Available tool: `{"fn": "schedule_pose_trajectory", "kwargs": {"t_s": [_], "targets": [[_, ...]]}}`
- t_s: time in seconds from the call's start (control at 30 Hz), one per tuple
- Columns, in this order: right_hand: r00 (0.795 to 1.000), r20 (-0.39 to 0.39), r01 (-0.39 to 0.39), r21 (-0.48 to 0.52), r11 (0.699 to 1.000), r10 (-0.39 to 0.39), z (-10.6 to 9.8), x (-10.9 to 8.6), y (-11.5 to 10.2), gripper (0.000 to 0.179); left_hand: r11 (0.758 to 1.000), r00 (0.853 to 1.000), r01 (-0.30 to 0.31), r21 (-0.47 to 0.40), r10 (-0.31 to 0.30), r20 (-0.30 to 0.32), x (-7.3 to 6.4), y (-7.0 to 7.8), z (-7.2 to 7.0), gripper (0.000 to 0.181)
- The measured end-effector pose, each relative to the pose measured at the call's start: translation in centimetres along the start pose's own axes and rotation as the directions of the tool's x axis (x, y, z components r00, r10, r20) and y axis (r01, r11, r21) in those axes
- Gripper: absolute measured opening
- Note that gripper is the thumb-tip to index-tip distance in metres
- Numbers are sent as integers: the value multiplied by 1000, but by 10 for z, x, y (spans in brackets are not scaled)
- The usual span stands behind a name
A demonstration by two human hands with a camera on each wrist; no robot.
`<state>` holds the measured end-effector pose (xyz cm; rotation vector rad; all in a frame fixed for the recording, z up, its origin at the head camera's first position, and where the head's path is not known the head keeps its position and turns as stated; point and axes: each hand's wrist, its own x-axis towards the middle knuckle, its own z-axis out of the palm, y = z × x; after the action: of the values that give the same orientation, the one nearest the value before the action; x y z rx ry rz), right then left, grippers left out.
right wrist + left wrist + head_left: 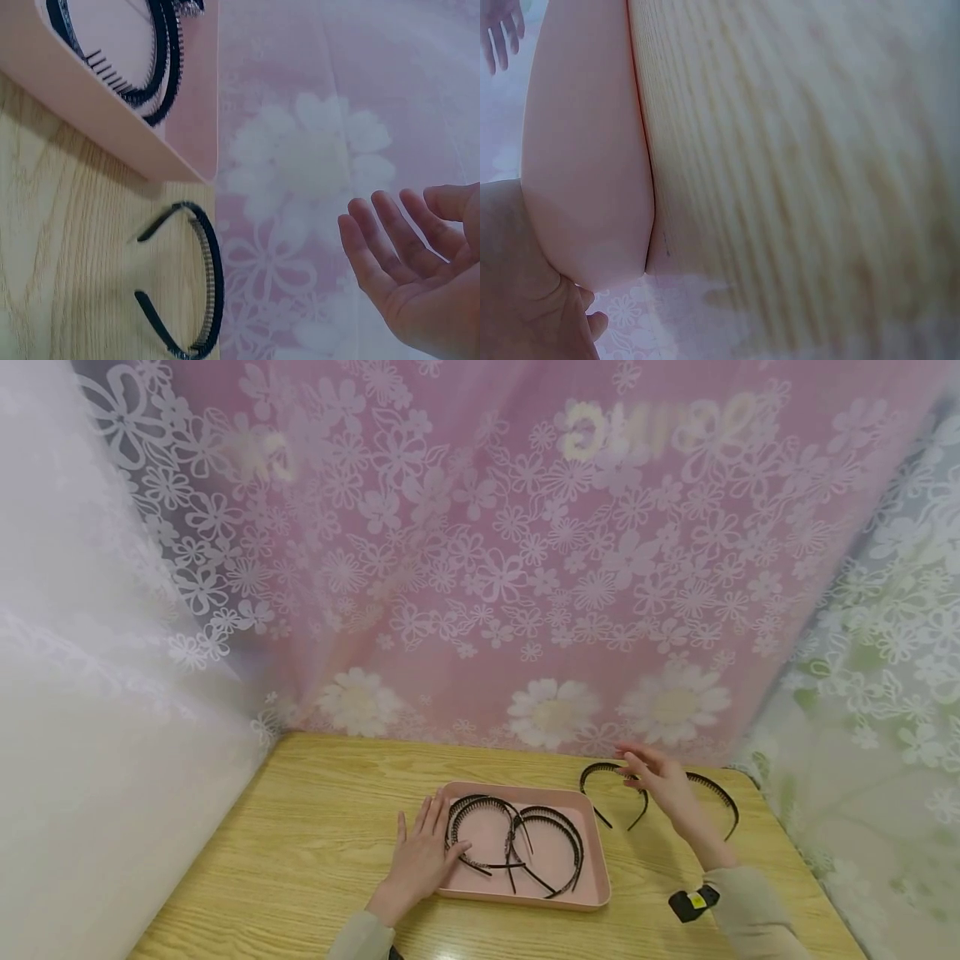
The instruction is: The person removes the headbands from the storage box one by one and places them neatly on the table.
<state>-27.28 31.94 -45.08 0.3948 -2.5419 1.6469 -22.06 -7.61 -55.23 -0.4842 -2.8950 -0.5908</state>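
A pink tray (525, 901) on the table holds several black toothed headbands (577, 845), overlapping each other. My left hand (422, 858) rests with straight fingers on the tray's left edge; in the left wrist view the same hand (521, 277) lies against the tray's outer wall (589, 150). To the right of the tray, my right hand (666, 785) is raised over the table with loosely bent fingers and nothing in them. Near it lie a headband (602, 766) on its left and another headband (724, 795) on its right. The right wrist view shows one headband (217, 277) apart from the hand (412, 274).
The wood-grain table (300, 835) ends at a pink flowered curtain (465, 610) behind. A pale curtain (112, 710) hangs on the left, and a green-white flowered one (885, 718) on the right. A black band (693, 902) with a yellow label sits on my right wrist.
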Motion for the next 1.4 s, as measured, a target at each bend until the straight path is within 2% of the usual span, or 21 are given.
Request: {"fn": "schedule_pose_trajectory", "kwargs": {"t_s": [0.23, 0.47, 0.6, 0.77, 1.0, 1.23, 1.4], "targets": [[999, 50, 0, 37, 999, -1, 29, 7, -2, 45, 1000, 1000, -2, 2, 2, -4, 0, -1, 1, 79], [991, 125, -57, 13, 998, 55, 61, 13, -6, 44, 1000, 1000, -6, 13, 6, -8, 1, -3, 3, 80], [978, 198, -59, -13, 998, 61, 76, 16, -4, 43, 1000, 1000, -3, -3, 3, -6, 2, -4, 3, 80], [960, 277, -20, -50, 999, 33, 91, 23, 2, 42, 1000, 1000, 5, -18, -5, 1, 2, -5, 4, 80], [939, 339, 5, -160, 987, 50, 108, 26, -2, 39, 999, 1000, 2, -35, -2, -3, 1, -5, 4, 81], [912, 399, -36, -160, 986, 98, 125, 27, -3, 39, 999, 1000, -1, -52, 1, -17, 0, -4, 1, 80], [895, 432, -44, -155, 987, 108, 135, 25, 0, 38, 996, 999, -34, -82, 30, -43, 0, -5, 5, 81]]}}
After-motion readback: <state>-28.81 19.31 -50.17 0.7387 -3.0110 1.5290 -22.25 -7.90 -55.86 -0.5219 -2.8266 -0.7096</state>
